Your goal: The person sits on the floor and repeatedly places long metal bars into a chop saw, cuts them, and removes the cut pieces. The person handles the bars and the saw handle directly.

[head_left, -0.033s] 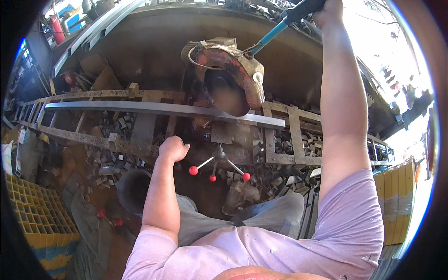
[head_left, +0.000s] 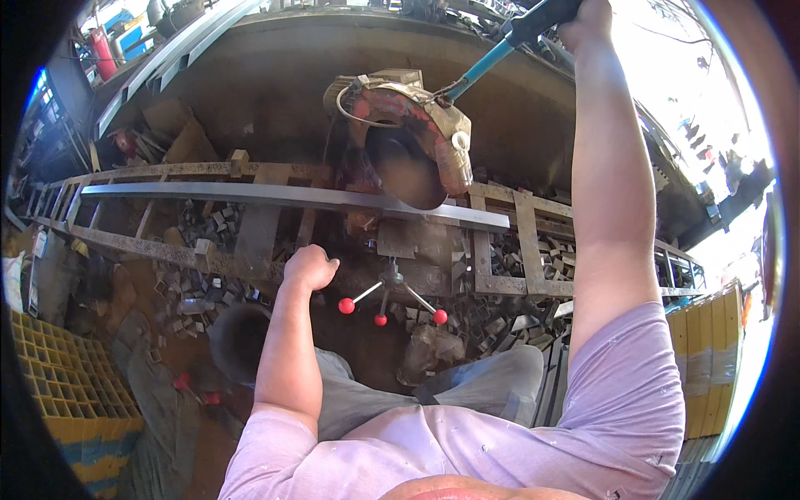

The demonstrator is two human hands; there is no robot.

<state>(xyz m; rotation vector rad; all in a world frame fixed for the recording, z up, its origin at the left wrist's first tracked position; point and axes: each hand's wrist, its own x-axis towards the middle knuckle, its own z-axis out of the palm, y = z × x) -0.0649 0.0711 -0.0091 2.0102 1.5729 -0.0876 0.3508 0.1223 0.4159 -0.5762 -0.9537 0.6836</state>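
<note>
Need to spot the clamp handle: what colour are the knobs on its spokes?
Red, the knobs show best in the head view, right of the left hand.

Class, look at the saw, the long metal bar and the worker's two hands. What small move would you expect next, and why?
Probably pulling the blue handle down a little further. The right hand grips it high up, and the saw blade sits right at the metal bar, which looks uncut. The left hand rests as a fist by the bench edge, away from the blade.
</note>
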